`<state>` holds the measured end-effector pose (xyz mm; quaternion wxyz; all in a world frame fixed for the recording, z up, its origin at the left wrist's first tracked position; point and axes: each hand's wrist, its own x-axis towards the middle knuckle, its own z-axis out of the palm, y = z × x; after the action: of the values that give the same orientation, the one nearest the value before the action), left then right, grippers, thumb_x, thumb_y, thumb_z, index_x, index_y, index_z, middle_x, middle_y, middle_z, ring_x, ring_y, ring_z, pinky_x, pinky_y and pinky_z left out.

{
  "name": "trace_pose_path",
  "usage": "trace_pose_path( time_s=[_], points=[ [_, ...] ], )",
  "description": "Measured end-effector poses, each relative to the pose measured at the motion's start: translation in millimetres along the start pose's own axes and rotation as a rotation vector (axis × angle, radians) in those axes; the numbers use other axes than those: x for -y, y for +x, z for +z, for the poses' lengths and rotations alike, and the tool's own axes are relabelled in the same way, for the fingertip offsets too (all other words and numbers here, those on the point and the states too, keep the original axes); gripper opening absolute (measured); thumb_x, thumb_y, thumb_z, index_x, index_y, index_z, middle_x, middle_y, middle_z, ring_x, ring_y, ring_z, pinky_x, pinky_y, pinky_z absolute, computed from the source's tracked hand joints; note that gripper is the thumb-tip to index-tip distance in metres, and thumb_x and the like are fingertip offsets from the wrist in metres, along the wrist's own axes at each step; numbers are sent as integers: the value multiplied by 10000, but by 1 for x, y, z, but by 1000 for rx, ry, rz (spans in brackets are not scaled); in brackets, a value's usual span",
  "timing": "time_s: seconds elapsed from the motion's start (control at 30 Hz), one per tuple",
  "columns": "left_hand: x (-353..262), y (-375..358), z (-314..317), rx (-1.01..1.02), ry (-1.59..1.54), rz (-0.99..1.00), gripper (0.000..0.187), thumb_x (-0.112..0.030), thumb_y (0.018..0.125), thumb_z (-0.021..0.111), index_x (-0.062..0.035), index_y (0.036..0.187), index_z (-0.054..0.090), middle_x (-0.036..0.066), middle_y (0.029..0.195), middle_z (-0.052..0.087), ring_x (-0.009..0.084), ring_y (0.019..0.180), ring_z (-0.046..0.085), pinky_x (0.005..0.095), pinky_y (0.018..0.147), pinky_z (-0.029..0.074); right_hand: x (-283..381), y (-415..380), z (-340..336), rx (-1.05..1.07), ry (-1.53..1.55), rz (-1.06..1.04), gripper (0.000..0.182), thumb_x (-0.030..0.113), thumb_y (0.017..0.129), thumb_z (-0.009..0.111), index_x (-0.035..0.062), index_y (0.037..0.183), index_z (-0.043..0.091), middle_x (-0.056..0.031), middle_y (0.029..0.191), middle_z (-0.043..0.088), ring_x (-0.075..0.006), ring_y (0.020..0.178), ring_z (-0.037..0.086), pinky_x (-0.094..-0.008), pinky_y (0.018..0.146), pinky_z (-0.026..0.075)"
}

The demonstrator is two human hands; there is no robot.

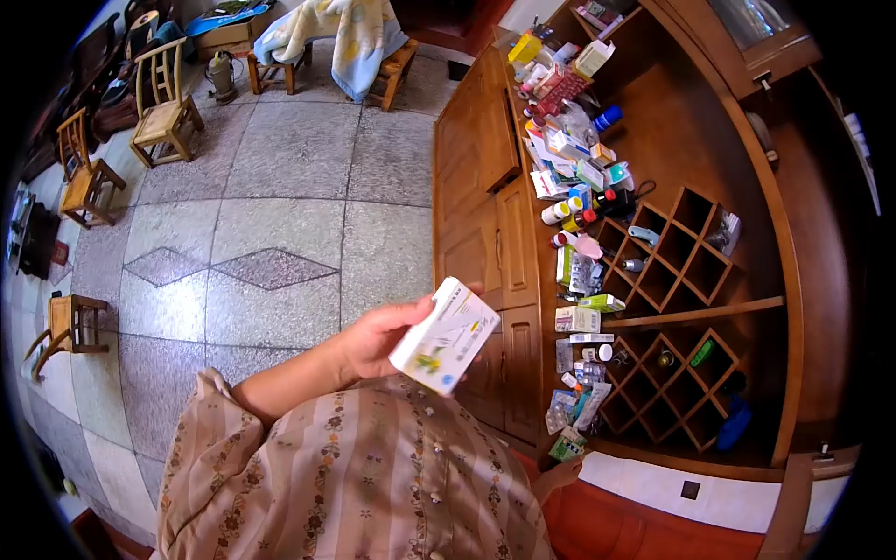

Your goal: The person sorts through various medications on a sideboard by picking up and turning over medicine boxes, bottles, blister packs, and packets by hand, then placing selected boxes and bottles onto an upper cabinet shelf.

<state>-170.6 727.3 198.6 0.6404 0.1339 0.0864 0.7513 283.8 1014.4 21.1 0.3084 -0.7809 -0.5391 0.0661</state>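
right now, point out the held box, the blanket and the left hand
Box (452,338): head view, middle of its printed face
Blanket (355,62): head view, hanging part
Left hand (376,337): head view, near the thumb's base

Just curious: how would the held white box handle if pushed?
The white box looks like card: probably stiff but crushable. Flat sides suggest sliding, not rolling. The left hand alone holds it, so likely light.

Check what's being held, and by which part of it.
Left hand holds the white box, thumb at its left edge, fingers behind. Right hand: can't tell.
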Motion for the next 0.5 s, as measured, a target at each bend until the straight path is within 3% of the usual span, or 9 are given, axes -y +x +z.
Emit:
trace_pose_path(
  time_s=[0.03,0.1,0.33,0.5],
  points=[
    [2,1,-2,-12,-27,29,688,-318,901,543,-183,1460,165,133,1314,423,296,1141,508,479,949,446,1,1,2,2,-38,-18,400,346,953,463,-12,1077,591,-80,821,612,-159,678,554,-302,544,414],
    [0,0,7,-129,25,70,675,-265,893,576,-179,1446,198,100,1236,453,248,1105,519,472,913,474,4,4,4,2,-96,-49,399,340,952,463,-7,1110,579,-83,869,623,-168,733,577,-313,588,445],
    [-5,-1,3,-270,258,63,647,-332,885,599,-158,1397,245,54,1168,454,213,1077,525,433,819,530,10,13,10,-19,-158,-84,396,326,954,461,-7,1137,570,-96,920,633,-185,797,601,-331,650,477],
    [-8,-2,6,-315,333,104,680,-428,863,591,-209,1414,260,68,1201,478,236,1097,532,430,825,522,15,15,10,-50,-120,-78,390,318,957,458,-12,1130,573,-107,922,632,-192,807,601,-338,667,477]
  ],
)
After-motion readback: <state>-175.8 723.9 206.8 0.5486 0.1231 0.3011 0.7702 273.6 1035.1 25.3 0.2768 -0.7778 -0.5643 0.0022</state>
